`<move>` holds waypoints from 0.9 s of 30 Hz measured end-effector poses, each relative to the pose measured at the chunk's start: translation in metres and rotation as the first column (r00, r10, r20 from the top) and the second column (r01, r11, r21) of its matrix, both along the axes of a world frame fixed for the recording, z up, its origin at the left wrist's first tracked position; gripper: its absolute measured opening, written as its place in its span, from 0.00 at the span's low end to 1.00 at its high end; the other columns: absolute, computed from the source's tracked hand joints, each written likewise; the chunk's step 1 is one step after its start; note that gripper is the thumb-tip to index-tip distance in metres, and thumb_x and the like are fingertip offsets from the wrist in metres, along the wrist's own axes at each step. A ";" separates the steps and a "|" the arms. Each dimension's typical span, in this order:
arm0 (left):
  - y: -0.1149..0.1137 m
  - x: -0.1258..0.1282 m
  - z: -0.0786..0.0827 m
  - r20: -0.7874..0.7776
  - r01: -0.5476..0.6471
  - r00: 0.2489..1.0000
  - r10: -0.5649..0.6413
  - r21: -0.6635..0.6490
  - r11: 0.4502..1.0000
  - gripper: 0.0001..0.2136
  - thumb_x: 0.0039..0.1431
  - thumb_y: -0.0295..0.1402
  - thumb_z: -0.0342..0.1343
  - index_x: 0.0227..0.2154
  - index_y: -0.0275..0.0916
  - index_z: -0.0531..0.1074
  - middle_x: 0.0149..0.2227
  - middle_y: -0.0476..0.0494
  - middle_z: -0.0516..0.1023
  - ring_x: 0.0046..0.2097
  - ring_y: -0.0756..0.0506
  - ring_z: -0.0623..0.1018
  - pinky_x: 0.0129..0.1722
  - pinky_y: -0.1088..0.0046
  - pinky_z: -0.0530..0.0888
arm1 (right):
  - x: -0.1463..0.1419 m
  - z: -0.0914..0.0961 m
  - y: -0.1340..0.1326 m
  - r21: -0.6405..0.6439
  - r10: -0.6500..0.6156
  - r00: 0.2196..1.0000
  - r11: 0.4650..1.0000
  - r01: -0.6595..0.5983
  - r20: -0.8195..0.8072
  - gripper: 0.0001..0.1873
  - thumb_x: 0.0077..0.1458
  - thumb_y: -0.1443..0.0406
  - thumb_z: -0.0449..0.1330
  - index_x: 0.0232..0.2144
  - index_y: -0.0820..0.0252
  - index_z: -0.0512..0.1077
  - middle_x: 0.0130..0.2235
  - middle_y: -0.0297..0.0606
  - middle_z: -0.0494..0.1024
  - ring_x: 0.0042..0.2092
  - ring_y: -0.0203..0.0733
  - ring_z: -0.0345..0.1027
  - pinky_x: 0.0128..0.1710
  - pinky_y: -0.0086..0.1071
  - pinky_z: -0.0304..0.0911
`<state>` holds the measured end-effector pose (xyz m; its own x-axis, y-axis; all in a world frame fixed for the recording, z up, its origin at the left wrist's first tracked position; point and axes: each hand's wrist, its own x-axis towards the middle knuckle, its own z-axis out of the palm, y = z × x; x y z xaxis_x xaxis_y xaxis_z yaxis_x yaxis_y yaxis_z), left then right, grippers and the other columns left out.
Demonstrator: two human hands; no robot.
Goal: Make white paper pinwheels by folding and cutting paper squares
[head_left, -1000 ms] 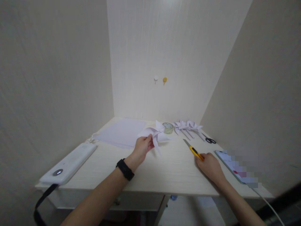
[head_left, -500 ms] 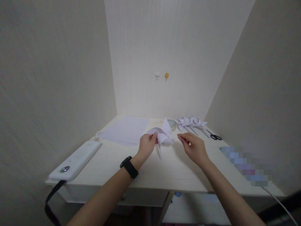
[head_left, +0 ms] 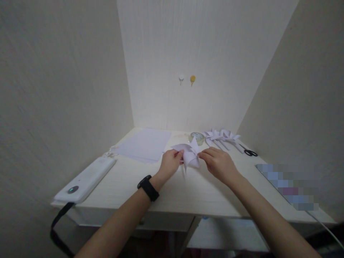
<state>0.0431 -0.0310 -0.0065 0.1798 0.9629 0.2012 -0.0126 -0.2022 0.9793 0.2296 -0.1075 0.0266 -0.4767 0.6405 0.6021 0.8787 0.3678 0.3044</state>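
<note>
A white paper pinwheel (head_left: 189,153) is held just above the middle of the pale wooden desk (head_left: 188,193). My left hand (head_left: 169,165), with a black band on its wrist, pinches the pinwheel's left side. My right hand (head_left: 219,164) is closed on its right side, fingertips on a blade. The yellow utility knife is hidden from view.
A stack of white paper sheets (head_left: 146,144) lies at the back left. A roll of clear tape (head_left: 196,137), several finished pinwheels (head_left: 223,138) and black scissors (head_left: 250,153) sit at the back right. A white device with a black strap (head_left: 85,180) rests at the left edge. A phone (head_left: 286,184) lies at the right. Walls enclose three sides.
My right hand left the yellow knife at the right and came across to grip the pinwheel's right side. My left hand drew the pinwheel slightly nearer and rightward.
</note>
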 end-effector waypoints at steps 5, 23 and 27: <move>0.001 0.000 -0.002 -0.037 0.017 0.999 -0.017 0.002 1.000 0.13 0.59 0.30 0.57 0.19 0.34 0.74 0.23 0.42 0.78 0.26 0.46 0.79 0.27 0.72 0.77 | 0.000 0.009 -0.001 -0.039 -0.009 0.993 0.999 0.014 0.119 0.15 0.55 0.78 0.54 0.39 0.62 0.77 0.36 0.42 0.80 0.38 0.43 0.70 0.36 0.32 0.59; -0.001 -0.006 0.002 -0.328 0.025 0.945 0.009 0.100 0.995 0.15 0.62 0.34 0.52 0.22 0.34 0.71 0.25 0.45 0.76 0.24 0.49 0.74 0.22 0.75 0.72 | -0.005 0.023 -0.005 -0.124 0.066 0.960 0.992 -0.033 0.271 0.12 0.56 0.77 0.56 0.37 0.63 0.76 0.34 0.42 0.79 0.36 0.43 0.70 0.33 0.34 0.56; -0.002 -0.004 0.002 -0.258 0.046 0.966 -0.030 0.055 0.997 0.13 0.62 0.33 0.53 0.22 0.34 0.71 0.25 0.45 0.75 0.25 0.49 0.75 0.22 0.74 0.73 | -0.009 0.025 -0.006 -0.150 0.071 0.950 0.988 -0.026 0.303 0.10 0.56 0.77 0.56 0.34 0.64 0.75 0.32 0.42 0.79 0.35 0.43 0.70 0.31 0.34 0.55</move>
<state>0.0389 -0.0335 -0.0040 0.2692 0.9419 0.2008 0.2289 -0.2651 0.9367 0.2210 -0.1133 0.0520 -0.6565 0.6800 0.3266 0.7311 0.4671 0.4972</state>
